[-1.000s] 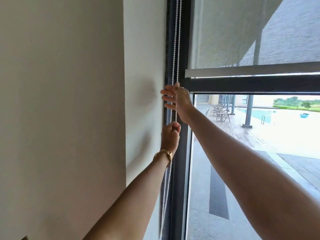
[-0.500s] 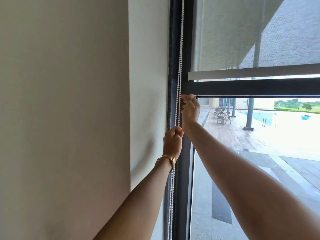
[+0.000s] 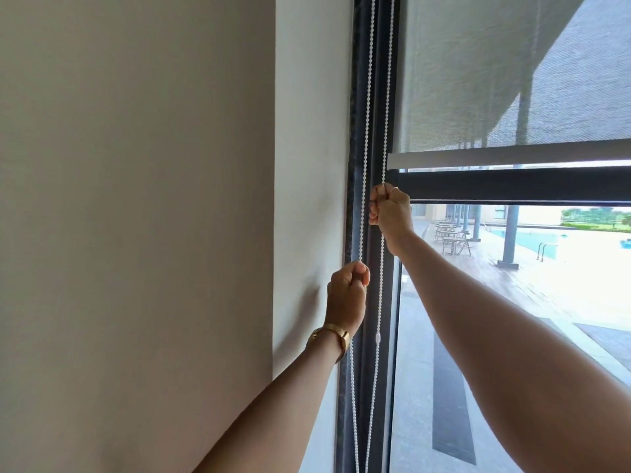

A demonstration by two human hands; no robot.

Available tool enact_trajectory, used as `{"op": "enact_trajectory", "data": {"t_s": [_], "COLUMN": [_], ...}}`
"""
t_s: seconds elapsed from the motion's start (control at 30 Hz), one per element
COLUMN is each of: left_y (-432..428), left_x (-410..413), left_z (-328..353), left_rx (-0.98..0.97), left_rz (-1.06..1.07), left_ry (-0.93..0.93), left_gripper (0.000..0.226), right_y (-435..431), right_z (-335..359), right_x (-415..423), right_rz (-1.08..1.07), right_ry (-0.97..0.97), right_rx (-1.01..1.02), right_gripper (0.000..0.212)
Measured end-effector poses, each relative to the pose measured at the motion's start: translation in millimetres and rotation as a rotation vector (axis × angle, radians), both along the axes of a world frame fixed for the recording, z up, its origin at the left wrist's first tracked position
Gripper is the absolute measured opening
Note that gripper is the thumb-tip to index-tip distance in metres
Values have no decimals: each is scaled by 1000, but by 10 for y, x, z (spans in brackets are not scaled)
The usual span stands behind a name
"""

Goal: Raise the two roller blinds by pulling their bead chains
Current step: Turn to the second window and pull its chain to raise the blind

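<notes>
A white bead chain hangs in two strands along the dark window frame. My left hand, with a gold watch on the wrist, is closed on the left strand. Higher up, my right hand is closed on the right strand, just below the blind's bottom bar. The grey mesh roller blind covers the upper part of the window; its bar sits just above the dark horizontal mullion. A small white connector sits on the right strand below my hands. Only one blind is in view.
A beige wall fills the left half, with a white reveal beside the frame. Through the glass lie a paved terrace, outdoor chairs, columns and a pool.
My right hand was open at the chain and has closed on the right strand. My left hand kept its grip and sits slightly lower. The two strands have drawn apart.
</notes>
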State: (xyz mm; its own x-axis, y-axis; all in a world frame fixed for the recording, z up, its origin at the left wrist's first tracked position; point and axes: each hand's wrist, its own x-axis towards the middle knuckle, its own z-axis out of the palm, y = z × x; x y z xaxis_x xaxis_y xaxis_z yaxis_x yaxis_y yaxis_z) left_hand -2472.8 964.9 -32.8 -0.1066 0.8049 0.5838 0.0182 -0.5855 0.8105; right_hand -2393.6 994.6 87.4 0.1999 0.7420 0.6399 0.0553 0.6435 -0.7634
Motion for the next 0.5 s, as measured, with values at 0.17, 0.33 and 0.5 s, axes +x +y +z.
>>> {"op": "enact_trajectory", "data": {"t_s": [0.17,0.33,0.5], "left_y": [-120,-290,-282], "left_x": [31,100,164], "left_z": [6,-35,253], "left_rx": [105,246,298], "left_rz": [62,126,117], "left_ry": [59,62,9], "left_gripper": [30,36,35], "right_y": [82,38,-15], "right_z": [-47,-61,-330], "right_x": [21,10,-11], "right_rz": [22,-32,-90], "right_ry": [5,-5,5], "right_rx": [33,38,-44], "right_gripper": [39,40,38]}}
